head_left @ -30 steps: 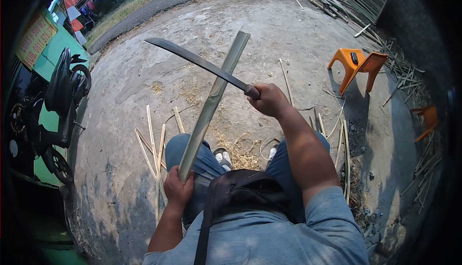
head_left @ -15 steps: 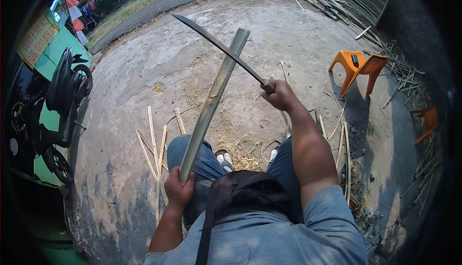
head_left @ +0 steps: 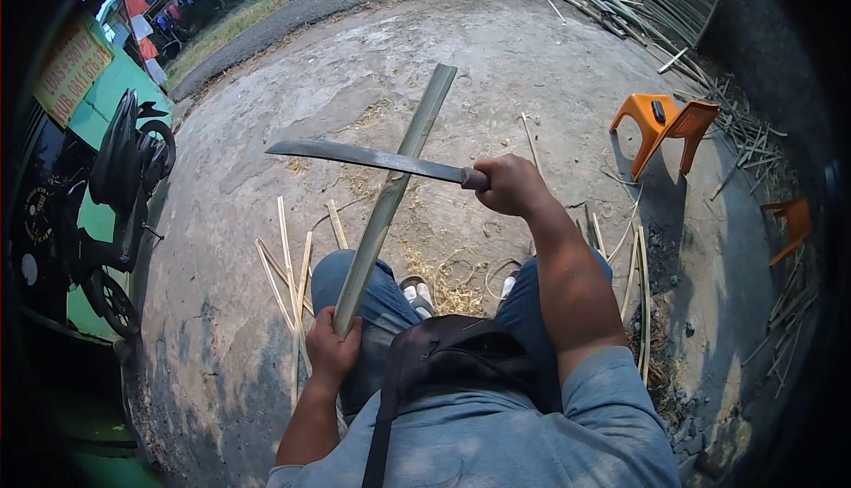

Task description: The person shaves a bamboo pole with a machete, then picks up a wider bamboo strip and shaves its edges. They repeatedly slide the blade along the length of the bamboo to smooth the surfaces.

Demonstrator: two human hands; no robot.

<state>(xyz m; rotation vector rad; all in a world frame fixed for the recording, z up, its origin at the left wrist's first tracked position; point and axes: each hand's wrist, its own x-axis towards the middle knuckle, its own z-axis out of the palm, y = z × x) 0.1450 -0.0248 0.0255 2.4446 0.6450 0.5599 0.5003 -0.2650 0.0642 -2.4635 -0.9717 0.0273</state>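
A long split bamboo piece point(head_left: 374, 227) slants up and away from my left hand point(head_left: 333, 346), which is closed around its lower end beside my left knee. My right hand point(head_left: 511, 184) grips the handle of a machete point(head_left: 355, 155), out in front of my right knee. Its long, slightly curved blade points left and crosses over the bamboo above its middle. Below the blade the bamboo's face has a roughened spot. Thin bamboo strips point(head_left: 298, 288) lean at my left leg, and more strips point(head_left: 642, 293) stand by my right leg.
Pale shavings point(head_left: 456, 297) lie on the concrete between my feet. An orange plastic chair point(head_left: 665, 129) with a small dark object on it stands at right. Bamboo poles point(head_left: 603, 9) and cut strips point(head_left: 753, 151) pile along the right wall. A black motorbike point(head_left: 124, 187) is parked at left.
The machete has swung from pointing up and left to nearly level, its blade lower across the bamboo. My right hand has dropped slightly, and the bamboo's top end is a little lower.
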